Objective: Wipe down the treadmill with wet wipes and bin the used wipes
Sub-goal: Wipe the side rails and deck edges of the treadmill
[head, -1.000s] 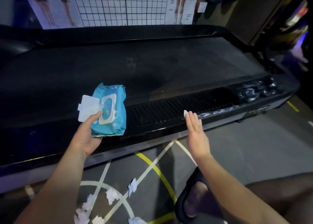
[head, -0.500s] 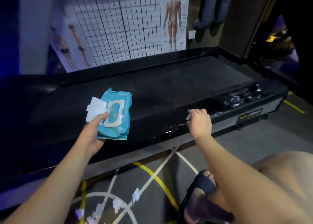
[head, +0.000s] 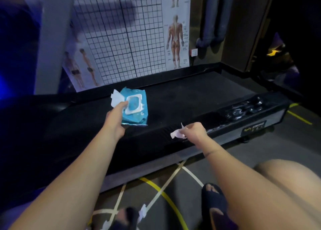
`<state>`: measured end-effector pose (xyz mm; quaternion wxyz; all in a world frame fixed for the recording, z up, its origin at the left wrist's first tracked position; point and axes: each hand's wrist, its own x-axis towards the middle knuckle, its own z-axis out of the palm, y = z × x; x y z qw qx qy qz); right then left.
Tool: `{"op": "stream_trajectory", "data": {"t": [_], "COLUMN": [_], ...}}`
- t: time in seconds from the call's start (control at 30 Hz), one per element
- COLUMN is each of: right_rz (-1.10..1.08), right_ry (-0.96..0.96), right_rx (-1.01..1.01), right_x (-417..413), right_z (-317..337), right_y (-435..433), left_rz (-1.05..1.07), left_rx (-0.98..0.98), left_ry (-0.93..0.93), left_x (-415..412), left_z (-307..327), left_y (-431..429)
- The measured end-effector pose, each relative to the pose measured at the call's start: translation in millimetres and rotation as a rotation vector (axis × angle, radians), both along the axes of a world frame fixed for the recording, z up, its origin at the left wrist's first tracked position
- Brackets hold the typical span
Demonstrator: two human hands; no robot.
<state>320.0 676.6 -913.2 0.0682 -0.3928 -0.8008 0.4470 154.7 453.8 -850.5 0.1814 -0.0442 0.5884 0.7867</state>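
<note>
A black treadmill (head: pixel 199 97) lies low across the view, its belt dark and its ribbed side rail nearest me. My left hand (head: pixel 115 116) grips a blue pack of wet wipes (head: pixel 136 108) with its white lid flipped open, held above the belt. My right hand (head: pixel 194 130) pinches a small crumpled white wipe (head: pixel 177 134) just over the ribbed side rail. Used white wipes (head: pixel 142 212) lie scattered on the floor near my feet.
The treadmill's end housing (head: pixel 257 113) with glossy knobs sits at the right. A gridded posture chart and anatomy poster (head: pixel 139 38) hang on the wall behind. Yellow and white floor lines (head: pixel 166 183) cross the grey floor. My sandalled foot (head: pixel 215 203) stands by the rail.
My right hand went from lying flat on the ribbed rail to curling and lifting a wipe off it. The view tilted upward, and the wipes pack stayed in my left hand.
</note>
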Motion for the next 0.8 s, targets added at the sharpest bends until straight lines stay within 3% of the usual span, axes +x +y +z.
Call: {"op": "stream_trajectory", "data": {"t": [0.1, 0.23, 0.37, 0.5, 0.63, 0.8], "right_rz": [0.19, 0.386, 0.444, 0.29, 0.176, 0.037], "right_ry": [-0.167, -0.253, -0.324, -0.25, -0.08, 0.083], "right_rx": [0.19, 0.454, 0.658, 0.502, 0.306, 0.324], "right_x": [-4, -13, -12, -3, -10, -13], "right_z": [4, 24, 34, 8, -47, -81], "right_y": [-8, -22, -23, -11, -11, 7], "left_rz": [0.042, 0.035, -0.001, 0.128, 0.241, 0.14], "left_rx": [-0.016, -0.041, -0.038, -0.05, 0.061, 0.109], "left_ry": [-0.022, -0.063, -0.1, -0.022, -0.099, -0.178], "left_x": [-8, -10, -7, 11, 18, -1], "left_z": [-4, -16, -41, -77, -118, -152], "left_y": [-15, -27, -19, -1, 6, 6]}}
